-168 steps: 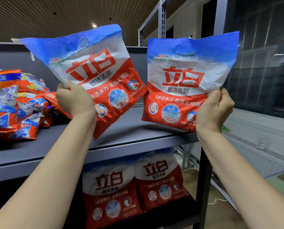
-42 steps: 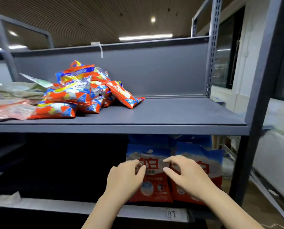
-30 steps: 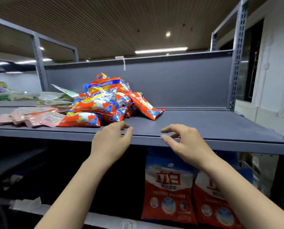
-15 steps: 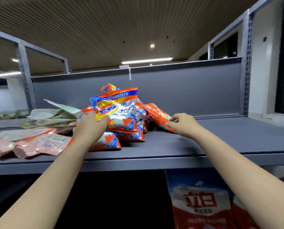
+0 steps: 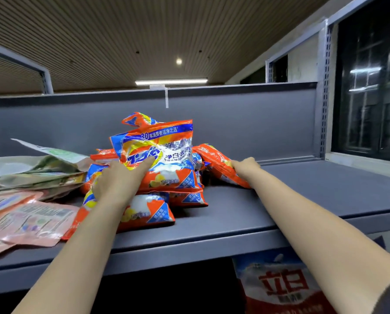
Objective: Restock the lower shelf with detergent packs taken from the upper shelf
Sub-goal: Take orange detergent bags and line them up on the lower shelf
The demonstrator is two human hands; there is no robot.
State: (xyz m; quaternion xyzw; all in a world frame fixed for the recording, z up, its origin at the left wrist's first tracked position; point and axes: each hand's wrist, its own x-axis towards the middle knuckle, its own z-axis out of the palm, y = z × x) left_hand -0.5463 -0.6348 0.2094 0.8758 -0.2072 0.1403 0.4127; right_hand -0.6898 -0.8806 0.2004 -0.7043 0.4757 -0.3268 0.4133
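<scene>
A heap of orange and blue detergent packs (image 5: 180, 177) lies on the grey upper shelf (image 5: 246, 214). My left hand (image 5: 119, 180) lies on the left side of the big top pack (image 5: 167, 152), its fingers spread over the pack's front. My right hand (image 5: 246, 166) grips the edge of a smaller orange pack (image 5: 219, 164) that leans on the right side of the heap. Below the shelf edge, a red and white detergent pack (image 5: 280, 284) stands on the lower shelf, partly hidden by my right forearm.
Flat pink pouches (image 5: 24, 220) and green-grey pouches (image 5: 31, 171) lie on the shelf left of the heap. A grey back panel (image 5: 246, 123) closes the shelf behind. A perforated upright post (image 5: 323, 87) stands at the right, with a dark window beyond.
Both hands have reached further into the heap: my left hand now spreads over the top pack, my right hand has closed on the small orange pack. The view has come nearer.
</scene>
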